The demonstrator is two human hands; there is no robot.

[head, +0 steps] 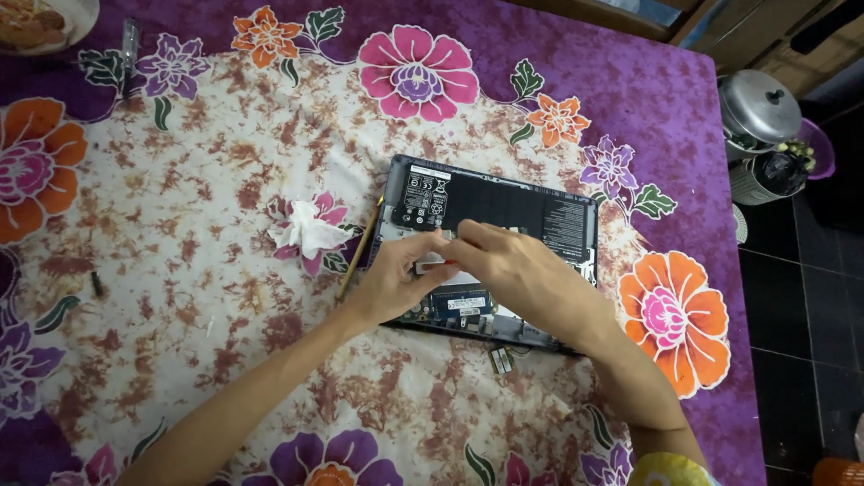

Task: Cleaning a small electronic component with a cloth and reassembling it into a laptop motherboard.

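Both hands are down inside an opened laptop (540, 216) that lies with its back cover off on the flowery purple cloth (630, 81), near the right side of the table. The left hand (396, 279) and the right hand (508, 265) meet over the middle of the machine, fingertips pinched close together on some small part there (it is too hidden to tell what it is). It looks like a small piece is being worked loose or pressed in, so the next move likely needs a soft, steady pull or push with the fingertips.

A white and black label (423, 193) sits at the top left of the big black battery (513, 202). A small blue and white sticker is on the memory stick (463, 304) below the hands. A thin brown stick (358, 252) lies just left of the laptop, beside a crumpled white tissue (306, 229)
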